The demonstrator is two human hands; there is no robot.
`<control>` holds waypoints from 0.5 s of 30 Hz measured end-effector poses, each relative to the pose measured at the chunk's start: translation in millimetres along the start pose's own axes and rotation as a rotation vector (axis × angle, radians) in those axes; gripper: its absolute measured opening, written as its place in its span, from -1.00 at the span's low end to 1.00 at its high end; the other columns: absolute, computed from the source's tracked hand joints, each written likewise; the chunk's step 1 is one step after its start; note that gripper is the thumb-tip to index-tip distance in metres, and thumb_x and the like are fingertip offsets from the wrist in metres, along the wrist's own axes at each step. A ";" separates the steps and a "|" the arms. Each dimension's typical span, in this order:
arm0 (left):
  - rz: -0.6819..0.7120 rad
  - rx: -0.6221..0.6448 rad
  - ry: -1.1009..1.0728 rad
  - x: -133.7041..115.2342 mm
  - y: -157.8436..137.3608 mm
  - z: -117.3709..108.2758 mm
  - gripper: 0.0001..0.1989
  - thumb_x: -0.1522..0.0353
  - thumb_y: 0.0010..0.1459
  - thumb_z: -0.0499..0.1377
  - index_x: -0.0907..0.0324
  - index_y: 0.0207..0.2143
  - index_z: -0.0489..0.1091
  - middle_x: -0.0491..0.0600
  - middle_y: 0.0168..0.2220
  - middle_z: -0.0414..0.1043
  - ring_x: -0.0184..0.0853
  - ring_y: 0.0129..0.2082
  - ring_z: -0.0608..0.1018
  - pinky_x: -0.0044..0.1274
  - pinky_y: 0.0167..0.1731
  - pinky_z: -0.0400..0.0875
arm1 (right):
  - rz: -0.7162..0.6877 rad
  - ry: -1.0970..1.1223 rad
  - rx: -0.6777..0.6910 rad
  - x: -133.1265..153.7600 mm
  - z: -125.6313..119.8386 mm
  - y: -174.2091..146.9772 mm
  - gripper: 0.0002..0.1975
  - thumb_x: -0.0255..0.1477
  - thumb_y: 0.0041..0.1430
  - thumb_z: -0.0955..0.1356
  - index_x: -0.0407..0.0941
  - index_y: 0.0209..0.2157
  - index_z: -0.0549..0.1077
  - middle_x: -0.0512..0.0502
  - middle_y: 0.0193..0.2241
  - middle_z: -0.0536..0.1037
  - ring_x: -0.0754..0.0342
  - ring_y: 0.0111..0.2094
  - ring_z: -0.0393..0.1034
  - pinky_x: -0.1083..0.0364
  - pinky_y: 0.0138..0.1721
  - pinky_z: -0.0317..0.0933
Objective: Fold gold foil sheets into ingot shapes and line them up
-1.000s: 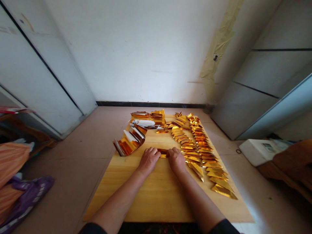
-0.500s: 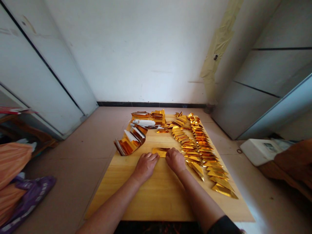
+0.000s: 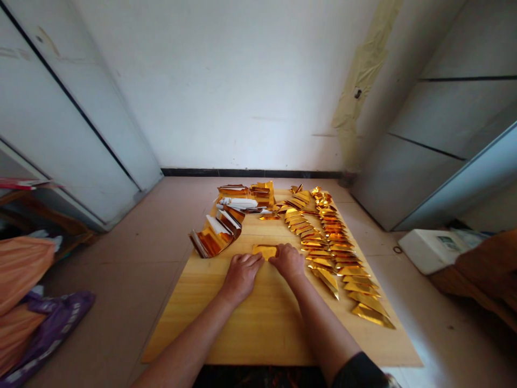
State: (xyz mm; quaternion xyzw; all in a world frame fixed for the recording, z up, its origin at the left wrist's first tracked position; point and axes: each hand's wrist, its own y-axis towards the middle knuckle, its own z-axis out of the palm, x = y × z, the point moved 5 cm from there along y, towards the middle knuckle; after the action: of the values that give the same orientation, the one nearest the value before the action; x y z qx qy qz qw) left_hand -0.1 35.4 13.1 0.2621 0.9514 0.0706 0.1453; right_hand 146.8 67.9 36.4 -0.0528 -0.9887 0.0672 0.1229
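A small rectangle of gold foil paper (image 3: 264,251) lies on the wooden board (image 3: 258,323) between my hands. My left hand (image 3: 242,272) has its fingers closed together at the paper's near left corner. On the paper's right side rests my right hand (image 3: 288,260), its fingers curled and pressing on it; they hide that end. Folded gold paper pieces (image 3: 339,242) overlap in two long rows to the right, the nearest loose one just past my right wrist. Curled stacks of gold and white paper sheets (image 3: 216,237) lie beyond my left hand.
More stacked sheets and a white bundle (image 3: 240,203) lie at the board's far edge. Orange and purple bags (image 3: 48,323) are on the left. A white box (image 3: 428,250) stands on the right. A wall (image 3: 242,108) closes off the far side.
My right hand has shifted slightly left along the gold paper. My left hand stays at the near left corner.
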 end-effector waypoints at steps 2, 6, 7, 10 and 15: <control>-0.012 -0.001 0.001 -1.0 -0.5 -1.7 -0.61 0.50 0.20 0.01 -0.01 0.02 0.35 -0.05 0.09 0.38 -0.25 0.00 0.40 -0.31 -0.07 0.19 | 0.008 0.031 0.021 -1.6 0.2 1.6 -0.81 -0.35 0.03 0.34 -0.08 -0.29 0.48 -0.12 -0.24 0.51 0.00 -0.20 0.41 0.10 -0.27 0.18; -0.031 0.011 0.000 -2.4 -1.1 -3.3 -0.59 0.53 0.18 0.01 -0.02 0.02 0.35 -0.05 0.10 0.37 -0.24 0.01 0.40 -0.26 -0.01 0.15 | 0.002 0.071 0.054 -6.9 0.4 4.7 -0.84 -0.46 0.04 0.30 -0.07 -0.31 0.49 -0.09 -0.25 0.53 0.02 -0.22 0.43 0.14 -0.31 0.14; -0.036 0.013 0.000 -2.3 -1.1 -3.1 -0.58 0.53 0.17 0.01 -0.02 0.02 0.35 -0.05 0.10 0.37 -0.24 0.01 0.39 -0.24 0.01 0.13 | 0.001 0.076 0.057 -9.0 0.6 5.7 -0.83 -0.48 0.04 0.29 -0.07 -0.32 0.49 -0.08 -0.26 0.53 0.03 -0.22 0.43 0.15 -0.32 0.13; -0.050 0.015 0.005 -1.9 -1.1 -2.4 -0.57 0.54 0.17 0.00 -0.03 0.02 0.35 -0.05 0.10 0.37 -0.22 0.02 0.39 -0.18 0.05 0.07 | 0.001 0.095 0.057 -16.5 1.0 8.7 -0.80 -0.54 0.06 0.26 -0.07 -0.33 0.50 -0.08 -0.28 0.55 0.06 -0.24 0.43 0.17 -0.36 0.10; -0.044 -0.002 0.018 -3.7 -1.4 -4.4 -0.54 0.56 0.14 0.01 -0.04 0.02 0.34 -0.07 0.09 0.38 -0.21 0.02 0.40 -0.13 0.08 0.04 | 0.000 0.120 0.068 -23.4 2.1 11.3 -0.77 -0.57 0.09 0.24 -0.07 -0.34 0.51 -0.07 -0.27 0.55 0.08 -0.26 0.43 0.19 -0.37 0.08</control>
State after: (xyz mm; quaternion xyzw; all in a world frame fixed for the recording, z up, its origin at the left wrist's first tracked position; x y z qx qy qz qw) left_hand 0.9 32.0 17.9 0.2404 0.9582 0.0708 0.1383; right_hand 169.8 76.0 27.2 -0.0524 -0.9767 0.0973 0.1839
